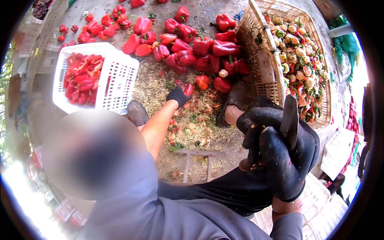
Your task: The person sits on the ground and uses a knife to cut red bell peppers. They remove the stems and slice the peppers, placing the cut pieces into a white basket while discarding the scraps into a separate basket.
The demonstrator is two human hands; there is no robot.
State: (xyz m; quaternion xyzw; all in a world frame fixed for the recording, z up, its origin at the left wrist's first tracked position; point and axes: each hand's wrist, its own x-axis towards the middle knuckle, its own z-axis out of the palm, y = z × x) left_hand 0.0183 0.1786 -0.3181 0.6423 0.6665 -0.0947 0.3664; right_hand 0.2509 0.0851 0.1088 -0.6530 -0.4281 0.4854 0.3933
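My left hand (179, 95), in a black glove, reaches down to the floor with its fingers around a red bell pepper (188, 89). A large group of whole red bell peppers (185, 58) lies just beyond it. Near the camera at the right, my right hand (277, 147), in a black rubber-coated glove, is closed around a knife, whose broad dark blade (290, 120) sticks out past the fingers. Pale seeds cling to this glove. The knife's handle is mostly hidden in the hand.
A white plastic crate (118, 81) holding cut red peppers stands at the left. At the right, a worn plastic crate (261, 63) is full of pepper cores and stems. Seeds and scraps cover the floor between the shoes, with a wooden frame (198, 153) near the legs.
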